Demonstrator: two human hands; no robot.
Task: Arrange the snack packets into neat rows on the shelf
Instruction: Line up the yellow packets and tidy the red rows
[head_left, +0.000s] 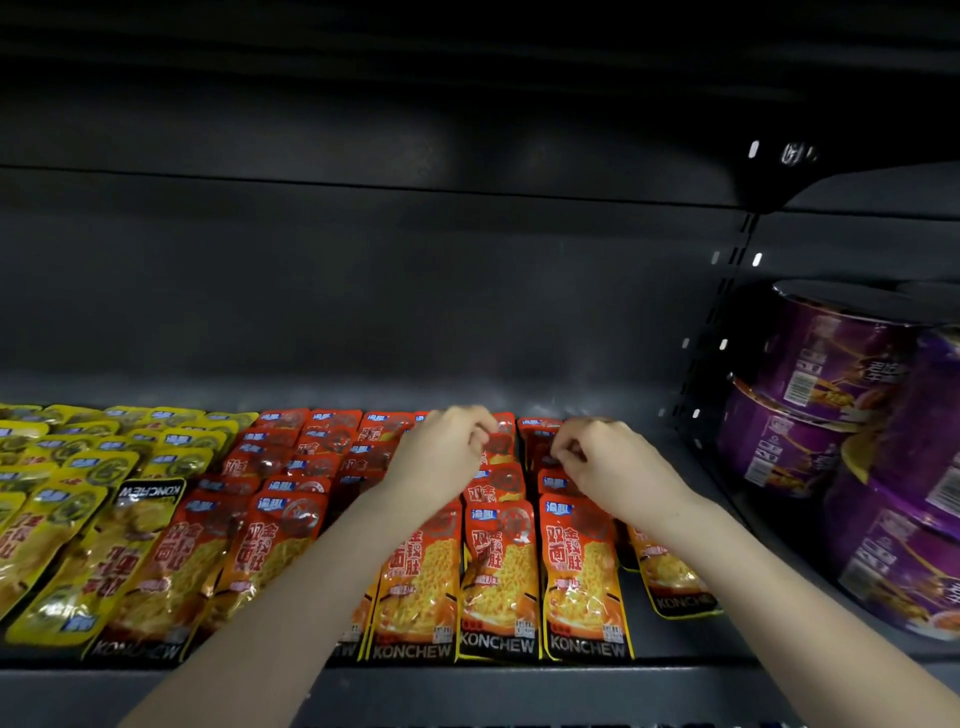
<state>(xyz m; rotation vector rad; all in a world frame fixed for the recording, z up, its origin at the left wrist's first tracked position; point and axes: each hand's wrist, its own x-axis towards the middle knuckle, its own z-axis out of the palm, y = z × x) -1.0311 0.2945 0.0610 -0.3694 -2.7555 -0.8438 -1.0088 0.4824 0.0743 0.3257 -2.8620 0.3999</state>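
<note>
On the shelf (675, 644), red packets (498, 566) lie flat in rows, long way running front to back. The left hand (441, 457) curls its fingers and pinches a packet at the back. The right hand (613, 462) pinches the next row's back packet, just beside. Both hands are just as near.

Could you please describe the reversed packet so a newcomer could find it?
On the shelf, find where yellow packets meet orange packets. The reversed yellow packet lies at that border, near the front. Alone there, its black KONCHEW band points backward, upside down.
</note>
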